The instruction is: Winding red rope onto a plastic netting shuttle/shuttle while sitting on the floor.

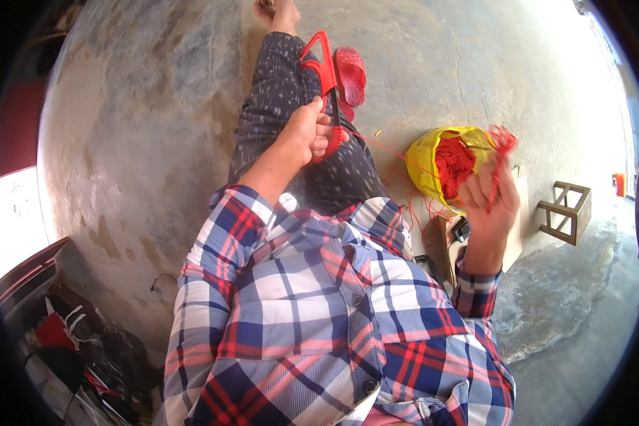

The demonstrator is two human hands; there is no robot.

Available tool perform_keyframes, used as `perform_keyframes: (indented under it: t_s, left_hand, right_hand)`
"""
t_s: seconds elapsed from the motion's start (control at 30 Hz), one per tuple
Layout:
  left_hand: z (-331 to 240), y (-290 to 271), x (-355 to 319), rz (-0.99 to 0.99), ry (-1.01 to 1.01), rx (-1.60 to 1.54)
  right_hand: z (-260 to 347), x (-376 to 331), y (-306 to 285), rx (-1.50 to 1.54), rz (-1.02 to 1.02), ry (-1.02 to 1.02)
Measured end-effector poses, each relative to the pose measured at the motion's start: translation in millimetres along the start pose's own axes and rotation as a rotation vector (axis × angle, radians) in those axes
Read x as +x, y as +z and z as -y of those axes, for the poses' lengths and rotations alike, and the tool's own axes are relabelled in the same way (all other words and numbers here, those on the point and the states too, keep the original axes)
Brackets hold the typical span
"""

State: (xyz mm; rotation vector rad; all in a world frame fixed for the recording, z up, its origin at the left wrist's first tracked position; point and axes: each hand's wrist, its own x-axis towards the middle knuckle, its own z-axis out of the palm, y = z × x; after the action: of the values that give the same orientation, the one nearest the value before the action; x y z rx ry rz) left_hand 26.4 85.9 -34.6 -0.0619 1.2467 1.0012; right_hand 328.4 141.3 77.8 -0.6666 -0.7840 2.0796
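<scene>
My left hand (307, 133), above my lap, is closed round a red and black frame (324, 74). It has an open red loop at its far end, a black bar along its middle and red material near my fingers. From there a thin red cord (383, 147) stretches right toward a yellow bag (420, 160) filled with tangled red cord (453, 165). My right hand (491, 195) is raised in front of the bag's right side, fingers curled round a bundle of red cord (503, 140) that is smeared by motion.
A pink-red clog (351, 74) lies beyond my patterned trousers. Below the bag stands a cardboard box (456, 259) with a dark object at its edge and loose red cord beside it. A small wooden stool (568, 213) is at the right. Dark clutter (99, 341) fills the lower left.
</scene>
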Motion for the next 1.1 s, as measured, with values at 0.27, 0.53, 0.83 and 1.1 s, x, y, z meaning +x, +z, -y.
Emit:
perform_keyframes:
  t_s: [0.27,0.53,0.83,1.1]
  left_hand:
    - [29.9,1.0,-6.7,-0.191,0.613,0.573]
    - [19.5,41.1,-71.8,0.247,0.346,0.420]
    - [-17.8,-17.9,-14.2,-0.388,1.321,1.628]
    - [16.0,-5.6,18.0,-0.327,0.994,1.142]
  right_hand:
    - [-36.7,47.7,-45.3,0.316,-0.085,0.047]
    - [-129.8,52.5,15.2,0.114,0.292,0.678]
    - [-123.0,124.3,-6.8,-0.551,0.091,0.258]
    - [-157.2,136.6,-4.9,-1.360,0.248,0.109]
